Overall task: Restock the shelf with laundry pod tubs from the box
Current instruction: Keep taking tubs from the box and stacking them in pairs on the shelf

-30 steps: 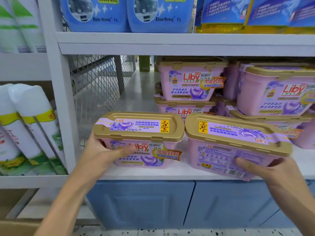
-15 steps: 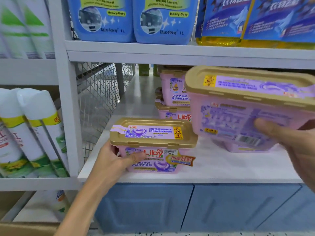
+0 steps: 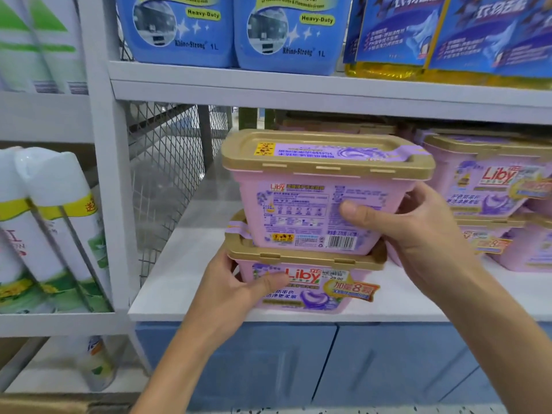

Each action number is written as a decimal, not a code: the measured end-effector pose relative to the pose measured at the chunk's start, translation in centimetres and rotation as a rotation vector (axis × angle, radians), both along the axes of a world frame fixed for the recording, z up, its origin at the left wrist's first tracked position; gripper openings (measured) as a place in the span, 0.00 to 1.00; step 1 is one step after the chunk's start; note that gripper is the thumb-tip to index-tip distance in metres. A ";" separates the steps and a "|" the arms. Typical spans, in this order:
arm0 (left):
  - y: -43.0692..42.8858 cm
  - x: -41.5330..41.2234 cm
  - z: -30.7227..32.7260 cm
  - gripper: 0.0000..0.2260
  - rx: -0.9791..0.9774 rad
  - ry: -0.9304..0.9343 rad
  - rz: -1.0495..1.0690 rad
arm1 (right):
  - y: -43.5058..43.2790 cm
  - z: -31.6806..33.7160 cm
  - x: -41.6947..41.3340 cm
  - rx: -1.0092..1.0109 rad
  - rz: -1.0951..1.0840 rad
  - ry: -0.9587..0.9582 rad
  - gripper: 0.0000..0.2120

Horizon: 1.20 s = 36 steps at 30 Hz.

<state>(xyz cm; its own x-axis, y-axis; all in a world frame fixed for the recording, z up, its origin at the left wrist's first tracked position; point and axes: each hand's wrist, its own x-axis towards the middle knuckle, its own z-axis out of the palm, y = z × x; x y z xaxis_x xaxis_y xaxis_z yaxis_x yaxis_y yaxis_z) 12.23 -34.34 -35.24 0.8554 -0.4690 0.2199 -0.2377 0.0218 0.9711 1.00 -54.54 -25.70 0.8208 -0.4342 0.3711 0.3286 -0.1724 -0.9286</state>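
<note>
Right-hand tub moved left and down in the last half second and is now on top of the one your left hand holds. Your right hand (image 3: 424,234) has its thumb flat across the near face and its fingers curled round the right end of the upper tub (image 3: 298,210). Your left hand (image 3: 230,294) has its thumb on the Liby logo and wraps the left end of the lower tub (image 3: 316,291). Both tubs are pink with gold lids, lids up, long axes left-right along the shelf edge. Upper shows you its barcode side, lower its front label. Upper base sits in the lower lid; can't tell if it's fully seated. Lower tub stands on the white shelf (image 3: 179,279), near the front edge. Stocked tubs (image 3: 490,180) to the right, wire mesh (image 3: 167,174) to the left, blue bottles (image 3: 179,31) above, blue cabinet (image 3: 268,363) below.
</note>
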 end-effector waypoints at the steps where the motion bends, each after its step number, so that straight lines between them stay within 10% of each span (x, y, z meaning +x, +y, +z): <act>1: 0.0 -0.1 0.0 0.19 0.003 0.001 0.004 | 0.1 -0.1 0.0 -0.017 -0.009 0.011 0.33; 20: -0.7 -1.9 0.5 0.23 -0.008 0.039 0.007 | 0.4 0.6 -0.5 -0.056 0.010 0.158 0.23; 26: 1.8 -0.4 4.3 0.55 -0.193 0.056 -0.089 | -0.2 0.8 -1.6 -0.034 0.055 0.182 0.25; 30: 0.8 -0.7 9.2 0.29 0.003 -0.140 -0.026 | 0.0 0.8 -1.5 -0.010 0.062 0.205 0.22; 36: 0.0 -1.8 11.1 0.22 0.074 -0.205 0.137 | 0.8 2.1 -2.6 0.079 -0.042 0.122 0.24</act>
<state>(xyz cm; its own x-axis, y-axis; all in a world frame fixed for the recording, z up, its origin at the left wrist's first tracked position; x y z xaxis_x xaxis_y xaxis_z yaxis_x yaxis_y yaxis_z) 10.47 -34.39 -24.17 0.8534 -0.3729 0.3641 -0.4251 -0.0939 0.9003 -1.57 -53.79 -23.63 0.8382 -0.4929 0.2333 0.2069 -0.1083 -0.9724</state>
